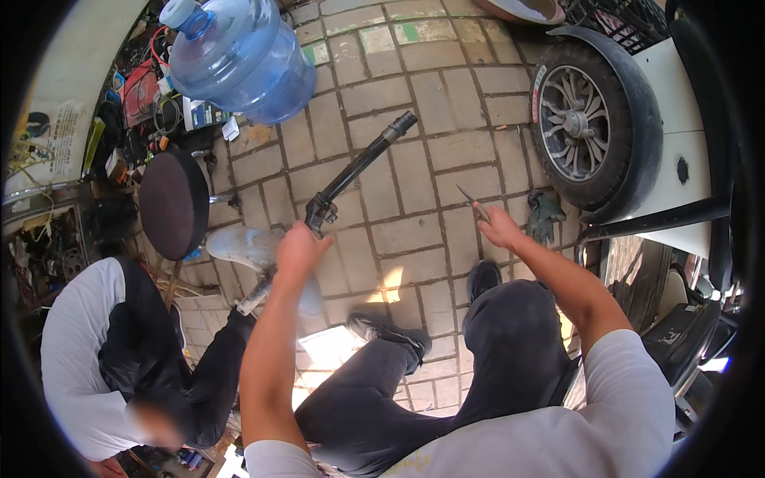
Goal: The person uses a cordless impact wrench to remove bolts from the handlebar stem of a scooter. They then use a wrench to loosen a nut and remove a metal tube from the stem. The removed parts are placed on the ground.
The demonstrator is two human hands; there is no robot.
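Observation:
My left hand (300, 252) is closed round the lower end of a long black metal tube (355, 169). A dark bracket or clamp (320, 209) sits just above the fist, and the tube slants up to the right, its far end greyish. The grip itself is partly hidden by the back of my hand. Farther right, my right hand (500, 228) is closed on a thin pointed tool (473, 203); its tip aims up and left, apart from the tube. Its exact kind cannot be made out. A dark grey work glove (545, 218) lies on the paving beside that hand.
A large blue water bottle (239, 68) and a round dark stool seat (173, 205) stand left. A spoked wheel (575, 119) under a black fender is right. At lower left a person (80, 350) bends over; near them is a blurred pale grey shape (243, 245). Brick paving (446, 143) lies beneath.

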